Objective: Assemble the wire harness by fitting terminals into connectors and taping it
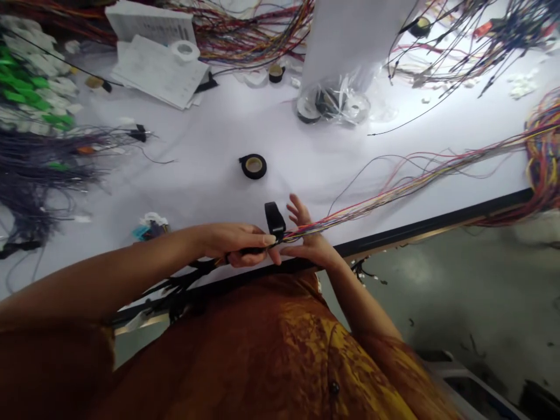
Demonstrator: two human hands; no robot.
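Observation:
My left hand (238,242) is closed around a wire bundle (371,201), its thumb pressing on top. On the left side of this grip the bundle is wrapped in black; to the right, loose red, yellow, purple and pale wires run across the table. A roll of black tape (275,220) stands on edge against the bundle, right by my left thumb. My right hand (312,242) has its fingers stretched apart, with the wires passing across it. A second black tape roll (254,166) lies flat on the table beyond my hands.
The white table (210,163) has a dark front edge (437,224). Purple wires (44,169) and green and white connectors (26,87) lie left. Papers (160,70), a plastic bag with tape rolls (335,105) and wire heaps (258,35) sit at the back. Coiled wires (545,157) hang right.

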